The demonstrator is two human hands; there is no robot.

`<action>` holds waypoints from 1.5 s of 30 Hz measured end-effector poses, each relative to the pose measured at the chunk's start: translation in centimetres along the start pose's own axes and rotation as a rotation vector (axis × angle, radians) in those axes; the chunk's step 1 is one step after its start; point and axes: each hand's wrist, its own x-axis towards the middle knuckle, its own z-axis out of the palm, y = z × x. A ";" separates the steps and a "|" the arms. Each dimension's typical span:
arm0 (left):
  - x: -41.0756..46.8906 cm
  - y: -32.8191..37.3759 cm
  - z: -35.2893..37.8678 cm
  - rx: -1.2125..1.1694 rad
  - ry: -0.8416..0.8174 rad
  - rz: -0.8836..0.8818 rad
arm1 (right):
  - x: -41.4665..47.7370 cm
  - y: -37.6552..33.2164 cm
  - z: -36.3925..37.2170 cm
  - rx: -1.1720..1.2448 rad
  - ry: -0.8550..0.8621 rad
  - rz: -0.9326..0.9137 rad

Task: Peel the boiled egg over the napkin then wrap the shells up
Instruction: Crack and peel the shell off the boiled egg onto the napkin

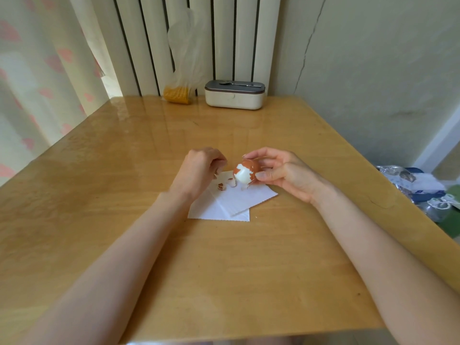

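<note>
A brown boiled egg [246,171], partly peeled with white showing at its lower left, is held above the white napkin [224,205] by my right hand [281,170], thumb and fingers pinching its right side. My left hand [199,168] hovers just left of the egg over the napkin's far left corner, fingers curled together; whether a shell bit is pinched in them I cannot tell. Small shell pieces [221,186] lie on the napkin under my left hand, and another bit [245,187] lies below the egg.
The wooden table [124,195] carries a cream lunch box [235,94] with a grey lid and a plastic bag of yellow food [178,94] at its far edge, against a radiator. Bags and clutter [418,188] sit off the table's right edge.
</note>
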 end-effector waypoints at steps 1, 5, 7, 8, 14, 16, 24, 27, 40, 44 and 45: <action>-0.1 0.1 0.0 0.000 -0.024 0.007 | 0.0 0.0 0.0 0.011 0.003 -0.001; -0.2 0.7 0.1 0.018 -0.065 -0.018 | 0.0 0.1 0.0 0.028 0.016 -0.009; -0.1 1.1 -0.2 0.073 -0.020 -0.091 | 0.1 0.1 -0.1 0.026 0.027 -0.015; -0.1 1.2 -0.3 0.049 0.002 -0.121 | 0.1 0.2 -0.1 0.021 0.035 -0.017; -0.4 2.8 -0.7 -0.423 -0.092 -0.255 | 0.2 0.4 0.0 -0.102 0.120 -0.022; -0.5 2.8 -0.5 -0.443 -0.099 -0.265 | 0.2 0.3 0.0 -0.076 0.110 -0.020; -0.5 2.4 -0.4 -0.387 -0.039 -0.131 | 0.2 0.5 0.8 -0.096 0.102 -0.011; -0.6 2.0 -0.4 -0.274 -0.029 -0.044 | 0.2 0.6 0.8 -0.088 0.099 -0.006; -0.6 2.4 -0.7 -0.307 -0.005 -0.030 | 0.3 0.5 0.5 -0.004 0.108 -0.042; -0.7 2.5 -0.6 -0.221 0.042 0.051 | 0.3 0.5 0.5 0.020 0.093 -0.050; -0.6 2.5 -0.6 -0.189 0.059 0.083 | 0.3 0.5 0.5 0.025 0.087 -0.052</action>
